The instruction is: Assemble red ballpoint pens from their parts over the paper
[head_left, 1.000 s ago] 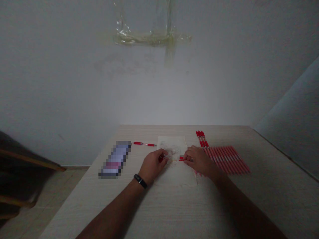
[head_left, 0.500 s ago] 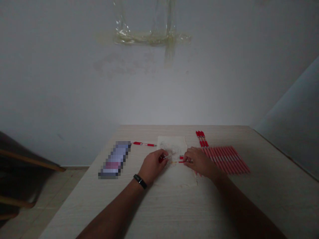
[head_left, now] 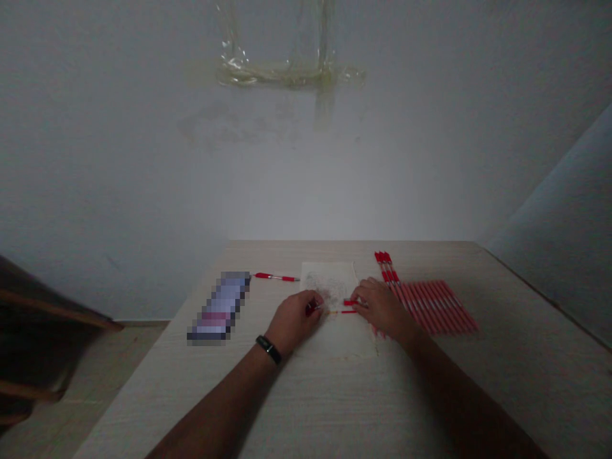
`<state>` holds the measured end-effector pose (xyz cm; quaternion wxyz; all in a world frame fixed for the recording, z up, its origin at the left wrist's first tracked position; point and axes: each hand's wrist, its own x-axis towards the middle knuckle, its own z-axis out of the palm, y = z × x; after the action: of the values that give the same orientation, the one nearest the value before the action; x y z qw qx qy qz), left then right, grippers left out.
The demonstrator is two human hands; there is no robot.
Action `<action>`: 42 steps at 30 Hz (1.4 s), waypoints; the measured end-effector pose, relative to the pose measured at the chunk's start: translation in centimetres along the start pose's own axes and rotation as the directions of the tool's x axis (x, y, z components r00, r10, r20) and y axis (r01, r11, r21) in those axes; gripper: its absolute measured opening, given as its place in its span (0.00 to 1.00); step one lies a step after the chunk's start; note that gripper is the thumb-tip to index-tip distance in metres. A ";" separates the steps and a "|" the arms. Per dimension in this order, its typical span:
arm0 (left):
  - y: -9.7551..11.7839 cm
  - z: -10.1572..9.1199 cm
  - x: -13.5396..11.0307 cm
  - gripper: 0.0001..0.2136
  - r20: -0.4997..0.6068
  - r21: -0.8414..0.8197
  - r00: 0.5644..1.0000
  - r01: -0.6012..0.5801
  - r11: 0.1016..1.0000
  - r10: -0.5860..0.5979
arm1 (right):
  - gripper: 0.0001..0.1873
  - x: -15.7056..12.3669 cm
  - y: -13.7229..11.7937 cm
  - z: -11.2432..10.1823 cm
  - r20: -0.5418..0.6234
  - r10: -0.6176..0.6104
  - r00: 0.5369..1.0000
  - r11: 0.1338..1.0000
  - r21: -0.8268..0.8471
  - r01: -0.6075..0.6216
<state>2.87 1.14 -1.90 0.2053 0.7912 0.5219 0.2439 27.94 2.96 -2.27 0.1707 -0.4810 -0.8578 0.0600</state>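
My left hand [head_left: 292, 320] is closed on a red pen part [head_left: 312, 308], fingers curled over a sheet of paper [head_left: 335, 331] with scribbles on it. My right hand [head_left: 382, 307] is pinched on another red pen piece [head_left: 350, 302]. A thin refill [head_left: 340, 312] runs between the two hands just above the paper. A black band circles my left wrist [head_left: 268, 349].
A row of several red pens [head_left: 430, 305] lies right of my right hand. A single red pen [head_left: 276, 276] rests behind the paper, beside a pixelated flat object [head_left: 220, 306]. The wooden table [head_left: 335, 408] meets a white wall; a dark chair [head_left: 29, 331] stands at left.
Both hands stayed over the paper with small finger shifts; the thin refill between them moved slightly toward the left hand.
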 end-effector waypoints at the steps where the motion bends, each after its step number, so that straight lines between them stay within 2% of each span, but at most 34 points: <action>1: 0.0 0.0 0.0 0.07 0.006 0.003 1.000 0.003 1.000 -0.003 | 0.02 0.1 0.0 0.1 0.008 0.006 1.000 1.000 -0.014 -0.006; 6: -0.1 0.2 0.0 0.07 0.019 0.001 1.000 -0.009 1.000 0.009 | 0.01 0.3 0.0 0.4 -0.002 0.014 1.000 0.997 -0.073 -0.014; 12: 0.1 0.0 -0.1 0.07 0.033 0.007 0.999 0.000 1.000 0.000 | 0.01 1.1 -1.3 0.8 -0.081 0.001 0.997 1.000 -0.030 -0.004; 21: 0.1 0.0 -0.2 0.06 0.018 0.007 1.000 -0.018 1.000 0.018 | 0.02 2.3 -2.4 2.3 -0.077 -0.047 0.996 0.999 -0.024 0.046; 28: 0.2 -0.1 -0.1 0.06 0.015 0.010 1.000 -0.014 1.000 0.014 | 0.05 1.9 -1.7 1.6 -0.106 -0.024 0.994 0.999 0.027 0.027; 32: 0.3 -0.1 -0.1 0.06 0.026 0.017 1.000 -0.006 1.000 0.006 | 0.01 0.9 -0.6 0.6 -0.075 -0.045 0.996 0.998 0.034 0.048; 36: 0.2 -0.1 -0.1 0.07 0.025 0.026 1.000 0.007 1.000 -0.008 | 0.01 0.0 0.3 0.2 -0.023 -0.089 0.996 0.994 0.055 0.091; 42: 0.3 -0.2 -0.1 0.07 0.039 0.022 0.999 0.009 1.000 -0.010 | 0.03 -0.1 0.0 0.1 0.055 -0.077 0.996 0.997 0.033 0.075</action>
<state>2.94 0.92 -1.59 0.2078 0.7955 0.5243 0.2216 27.95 2.85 -2.39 0.1562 -0.4436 -0.8789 0.0801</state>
